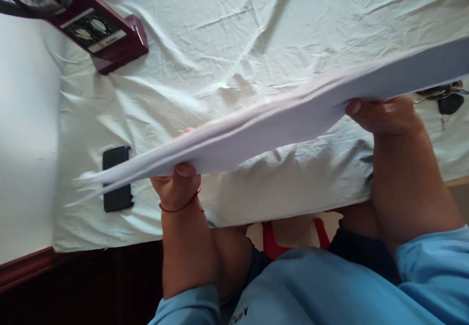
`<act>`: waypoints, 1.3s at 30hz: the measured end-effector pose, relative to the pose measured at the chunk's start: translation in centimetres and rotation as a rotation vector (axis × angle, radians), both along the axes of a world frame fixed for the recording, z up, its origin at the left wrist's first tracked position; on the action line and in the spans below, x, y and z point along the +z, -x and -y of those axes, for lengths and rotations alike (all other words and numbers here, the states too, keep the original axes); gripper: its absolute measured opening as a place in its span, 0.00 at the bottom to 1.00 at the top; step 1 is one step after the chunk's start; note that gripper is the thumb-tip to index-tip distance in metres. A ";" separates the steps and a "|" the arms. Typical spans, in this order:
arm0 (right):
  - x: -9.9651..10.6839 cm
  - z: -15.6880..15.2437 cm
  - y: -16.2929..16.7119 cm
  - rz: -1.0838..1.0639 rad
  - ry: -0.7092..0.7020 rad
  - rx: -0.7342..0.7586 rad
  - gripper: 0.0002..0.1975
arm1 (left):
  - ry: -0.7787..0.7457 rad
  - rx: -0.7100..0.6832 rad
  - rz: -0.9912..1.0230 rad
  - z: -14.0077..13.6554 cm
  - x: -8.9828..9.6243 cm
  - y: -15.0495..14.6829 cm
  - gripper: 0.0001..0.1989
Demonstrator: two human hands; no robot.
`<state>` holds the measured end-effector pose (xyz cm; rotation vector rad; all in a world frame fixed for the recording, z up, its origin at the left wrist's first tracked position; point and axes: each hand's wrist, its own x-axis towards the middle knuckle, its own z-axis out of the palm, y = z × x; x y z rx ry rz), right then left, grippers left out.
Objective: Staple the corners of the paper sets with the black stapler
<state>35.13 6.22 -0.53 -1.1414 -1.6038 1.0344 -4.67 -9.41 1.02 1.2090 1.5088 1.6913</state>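
Observation:
A wide stack of white paper sheets is held up above the cloth, seen nearly edge-on and slanting up to the right. My left hand, with a red string at the wrist, grips its lower edge left of the middle, thumb on the near face. Farther right, my right hand holds the same edge, its thumb also on the near face. Most of the fingers are hidden behind the sheets. At the left end the sheets fan apart slightly, and the right end runs out of view.
A pale, wrinkled cloth covers the surface. At the left lies a black phone, partly behind the sheets. A dark red fan base stands at the upper left beside a white wall. Keys lie at the right.

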 end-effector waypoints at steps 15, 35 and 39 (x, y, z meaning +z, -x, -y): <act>1.3 1.3 0.7 -0.105 0.149 -0.041 0.36 | 0.065 -0.022 -0.232 -0.1 -0.8 0.3 0.31; 2.8 1.7 2.3 -0.066 0.376 -0.040 0.24 | 0.094 0.004 -0.515 -1.8 -0.6 0.4 0.18; 2.4 1.2 3.0 -0.281 0.364 -0.095 0.24 | 0.184 -0.054 -0.490 -2.4 -0.3 0.3 0.16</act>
